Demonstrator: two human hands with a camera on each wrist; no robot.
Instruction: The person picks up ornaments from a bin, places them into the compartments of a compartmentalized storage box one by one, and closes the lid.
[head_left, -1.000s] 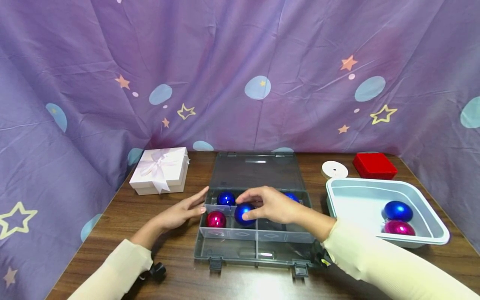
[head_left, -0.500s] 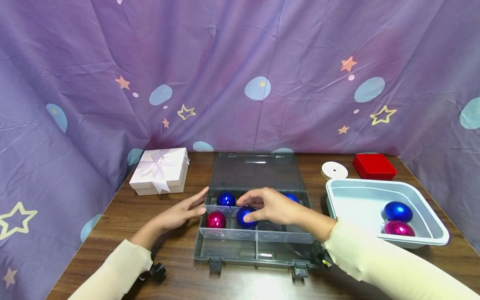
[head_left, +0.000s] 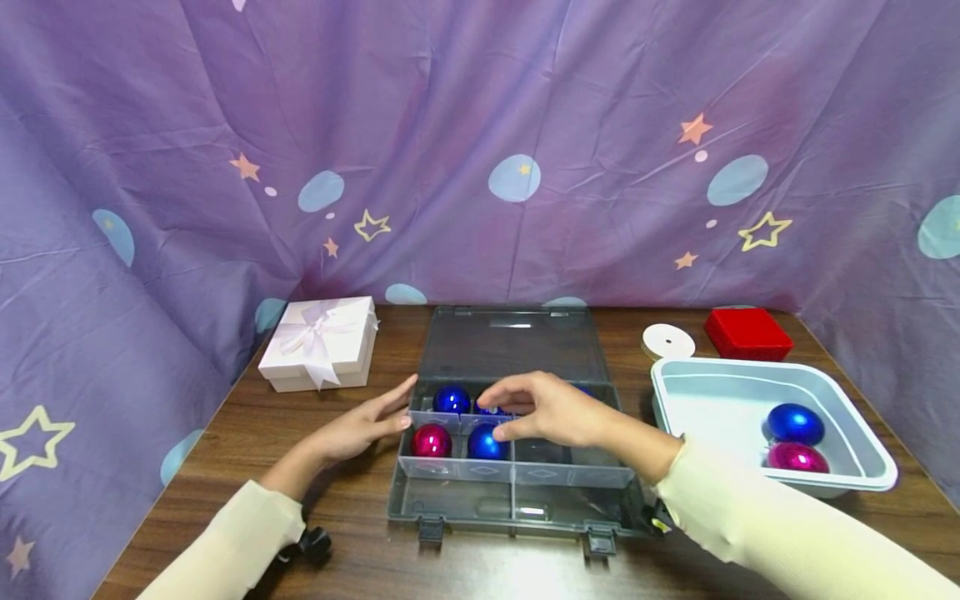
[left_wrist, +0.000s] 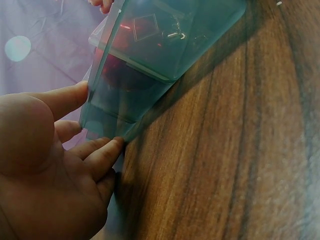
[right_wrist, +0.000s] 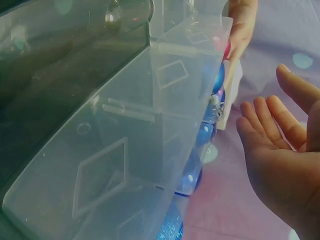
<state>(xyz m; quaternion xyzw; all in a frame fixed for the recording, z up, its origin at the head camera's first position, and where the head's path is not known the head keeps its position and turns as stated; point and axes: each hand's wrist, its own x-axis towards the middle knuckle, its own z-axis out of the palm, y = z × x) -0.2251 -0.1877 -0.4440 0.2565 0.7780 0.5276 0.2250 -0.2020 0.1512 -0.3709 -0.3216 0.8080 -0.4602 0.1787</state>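
Observation:
A dark clear-plastic divider case [head_left: 450,502] lies with its lid laid back on the table. In its near row sit a shiny pink ball ornament [head_left: 431,441] and, to the right, a blue ball ornament [head_left: 486,442]. Behind them is another blue ball [head_left: 452,400], with more blue balls partly hidden by my right hand [head_left: 553,411]. That hand hovers above the case with loosely bent fingers; the right wrist view shows it apart from the balls. My left hand [head_left: 360,429] touches the case's left wall with extended fingertips, as the left wrist view also shows.
At right, a pale blue tub [head_left: 750,367] holds a blue ball [head_left: 797,425] and a pink ball [head_left: 798,457]. Behind it are a white ribbon spool [head_left: 668,341] and a red box [head_left: 748,333]. A white gift box [head_left: 322,342] stands back left.
My right hand has let go of the blue ball, which now rests in the near row beside the pink one. The hand has shifted slightly right; the left hand stays put.

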